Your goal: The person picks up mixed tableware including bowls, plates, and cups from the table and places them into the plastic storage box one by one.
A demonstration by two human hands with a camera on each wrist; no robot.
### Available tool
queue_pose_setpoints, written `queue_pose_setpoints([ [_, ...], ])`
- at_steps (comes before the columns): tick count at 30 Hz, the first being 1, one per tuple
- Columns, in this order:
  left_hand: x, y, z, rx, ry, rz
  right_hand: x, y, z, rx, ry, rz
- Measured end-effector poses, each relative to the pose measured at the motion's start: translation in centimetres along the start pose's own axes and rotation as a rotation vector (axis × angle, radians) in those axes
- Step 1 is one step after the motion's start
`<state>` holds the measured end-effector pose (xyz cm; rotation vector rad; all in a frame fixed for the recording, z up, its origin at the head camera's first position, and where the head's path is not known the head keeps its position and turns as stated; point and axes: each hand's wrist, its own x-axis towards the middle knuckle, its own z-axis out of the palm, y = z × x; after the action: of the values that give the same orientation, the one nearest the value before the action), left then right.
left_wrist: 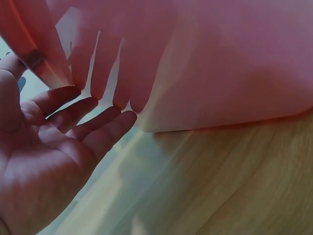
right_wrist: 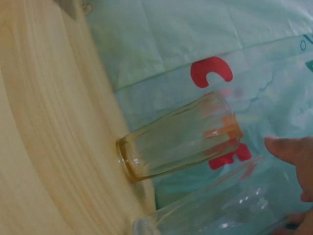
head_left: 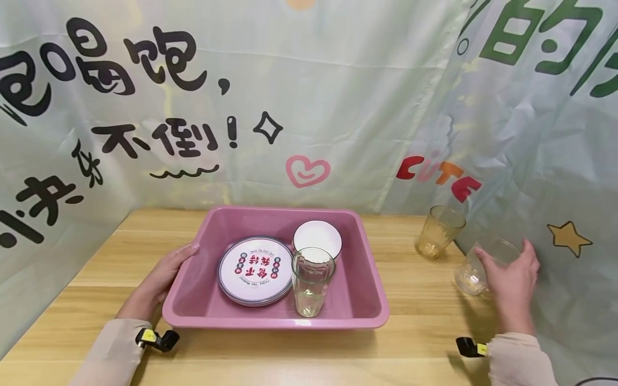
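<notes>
My left hand (head_left: pixel 166 273) grips the left rim of a pink plastic tub (head_left: pixel 372 300), thumb over the edge. Its fingers (left_wrist: pixel 105 129) press against the tub's outer wall in the left wrist view. Inside the tub are a stack of white printed plates (head_left: pixel 256 271), a white bowl (head_left: pixel 316 236) and an upright greenish drinking glass (head_left: pixel 311 292). On the right, my right hand (head_left: pixel 514 287) spreads around the upper part of a clear glass (head_left: pixel 470 276). A gap shows between the thumb (right_wrist: pixel 288 149) and that glass in the right wrist view.
An amber glass (head_left: pixel 439 233) stands upright behind and left of the clear one. The wooden table (head_left: pixel 415 332) meets printed cloth walls (head_left: pixel 347 107) at the back and sides. The right cloth hangs close to both glasses.
</notes>
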<state>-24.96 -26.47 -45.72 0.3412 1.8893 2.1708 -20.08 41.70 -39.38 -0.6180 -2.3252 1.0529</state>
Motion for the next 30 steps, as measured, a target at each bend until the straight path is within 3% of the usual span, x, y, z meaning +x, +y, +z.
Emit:
queue_pose_setpoints([
  [17,0.0,-0.2,-0.3,-0.011,-0.01,0.002,1.0,2.7,0.9,0.176,-0.082,0.155],
  [30,0.0,-0.2,-0.2,-0.013,-0.01,0.009,1.2,3.0,0.7,0.191,-0.167,0.093],
])
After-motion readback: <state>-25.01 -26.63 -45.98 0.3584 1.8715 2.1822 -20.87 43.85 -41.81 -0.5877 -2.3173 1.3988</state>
